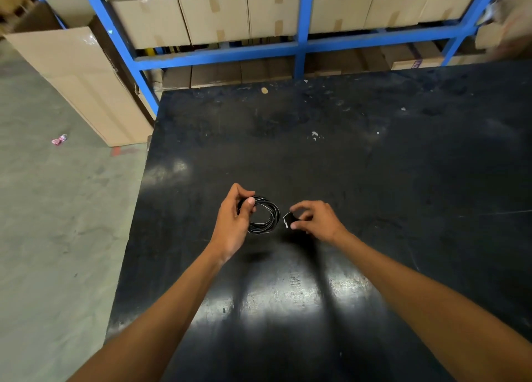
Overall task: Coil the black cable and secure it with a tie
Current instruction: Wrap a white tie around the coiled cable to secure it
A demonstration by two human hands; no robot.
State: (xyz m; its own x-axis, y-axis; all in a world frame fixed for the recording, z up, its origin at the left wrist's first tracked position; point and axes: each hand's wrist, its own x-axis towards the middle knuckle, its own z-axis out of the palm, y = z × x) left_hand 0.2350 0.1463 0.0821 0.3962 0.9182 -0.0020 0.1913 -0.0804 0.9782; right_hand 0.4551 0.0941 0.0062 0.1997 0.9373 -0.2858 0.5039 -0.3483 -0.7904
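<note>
Black cable (266, 217), wound into a small round coil, sits in the left hand (234, 223), whose thumb and fingers pinch the coil's left side above the dark table (374, 157). Just right of the coil, apart from it, the right hand (315, 222) pinches a small dark tie (288, 220) between thumb and curled fingers. Cardboard boxes (216, 16) fill a blue rack (218, 57) at the far side.
</note>
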